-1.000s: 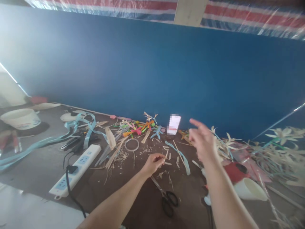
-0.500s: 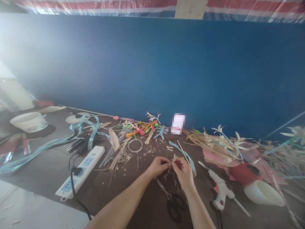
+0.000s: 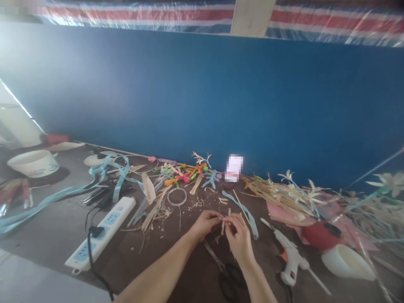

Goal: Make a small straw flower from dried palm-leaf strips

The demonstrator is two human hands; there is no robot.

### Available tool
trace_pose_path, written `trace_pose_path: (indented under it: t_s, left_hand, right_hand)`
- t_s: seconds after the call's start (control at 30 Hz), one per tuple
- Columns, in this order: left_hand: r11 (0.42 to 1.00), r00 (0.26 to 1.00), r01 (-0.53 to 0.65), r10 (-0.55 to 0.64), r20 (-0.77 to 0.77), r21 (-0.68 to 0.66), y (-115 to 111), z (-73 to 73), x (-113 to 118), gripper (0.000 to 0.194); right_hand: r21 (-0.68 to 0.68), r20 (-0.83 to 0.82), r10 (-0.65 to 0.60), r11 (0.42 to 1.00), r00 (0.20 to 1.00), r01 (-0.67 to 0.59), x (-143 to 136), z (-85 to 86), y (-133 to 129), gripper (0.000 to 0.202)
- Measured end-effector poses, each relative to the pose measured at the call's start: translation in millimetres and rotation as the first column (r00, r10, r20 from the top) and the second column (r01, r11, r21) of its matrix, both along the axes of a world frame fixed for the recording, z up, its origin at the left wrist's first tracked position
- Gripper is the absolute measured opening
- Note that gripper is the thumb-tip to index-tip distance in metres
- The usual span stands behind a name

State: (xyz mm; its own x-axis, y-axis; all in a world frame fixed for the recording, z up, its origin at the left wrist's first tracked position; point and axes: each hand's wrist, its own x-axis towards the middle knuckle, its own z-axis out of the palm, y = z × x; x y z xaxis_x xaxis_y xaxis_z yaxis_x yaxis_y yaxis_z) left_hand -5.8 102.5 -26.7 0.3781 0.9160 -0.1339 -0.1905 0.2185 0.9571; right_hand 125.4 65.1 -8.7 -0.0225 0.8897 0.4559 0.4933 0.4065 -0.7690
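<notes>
The left hand pinches a pale strip beyond the scissors; the right hand, raised a second ago, clamps it too; bare table lies between power strip and left arm; a white tub stands far left; a white cup tilts at right, contents unclear.

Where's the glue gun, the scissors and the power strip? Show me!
Glue gun (image 3: 292,257): head view, on its white body.
Scissors (image 3: 222,267): head view, where the blades meet the handles.
Power strip (image 3: 107,228): head view, on its top face near the plug (image 3: 96,231).
</notes>
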Motion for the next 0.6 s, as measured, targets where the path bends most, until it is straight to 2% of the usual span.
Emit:
trace_pose_path:
  t_s: [0.2, 0.4, 0.6]
  left_hand:
    - [1.000, 1.000, 0.021, -0.021, 0.017, -0.002, -2.6, 6.8, -0.3, 0.034]
    - [0.999, 0.998, 0.039, -0.040, 0.040, 0.022, -1.5, 5.1, -0.2, 0.032]
    - [0.999, 1.000, 0.001, 0.001, -0.022, 0.054, -1.5, 2.0, 1.4, 0.032]
  right_hand:
    - [0.023, -0.040, -0.002, 1.000, 0.999, 0.003, 0.0, -1.1, 0.9, 0.015]
    - [-0.004, -0.082, -0.016, 1.000, 0.997, 0.015, 0.2, -3.5, -0.3, 0.012]
    - [-0.211, -0.271, -0.099, 0.977, 0.957, 0.042, 3.5, -15.6, 0.3, 0.016]
